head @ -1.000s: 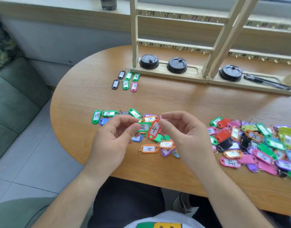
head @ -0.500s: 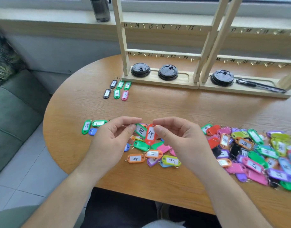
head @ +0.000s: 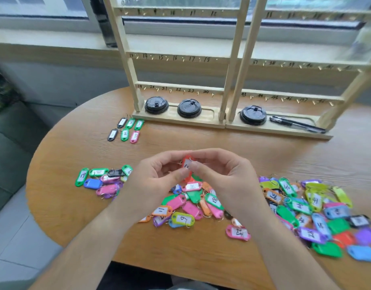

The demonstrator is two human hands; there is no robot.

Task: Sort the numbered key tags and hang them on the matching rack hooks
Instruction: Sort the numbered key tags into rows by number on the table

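- Left hand [head: 153,181] and right hand [head: 224,178] are meeting above the table [head: 180,141], both pinching one red tag [head: 187,164] between thumb and fingertips.
- The red tag is hanging upright over the loose tags [head: 302,208]; fingers are covering its label, so its number is not readable.
- Loose tags are lying spread along the near edge, showing 19 on a green tag [head: 82,176], 11 on an orange tag [head: 162,210], 9 on a yellow tag [head: 183,219] and what looks like 25 on a pink tag [head: 238,232].
- Six sorted tags [head: 126,129] are lying in two rows by the rack [head: 178,87]; 2 and 3 are showing on them.
- The rack is standing at the far edge, its rails reading 13 to 18 and 19 to 24.
- Black lids [head: 156,104] and a pen [head: 295,124] are resting on its base.
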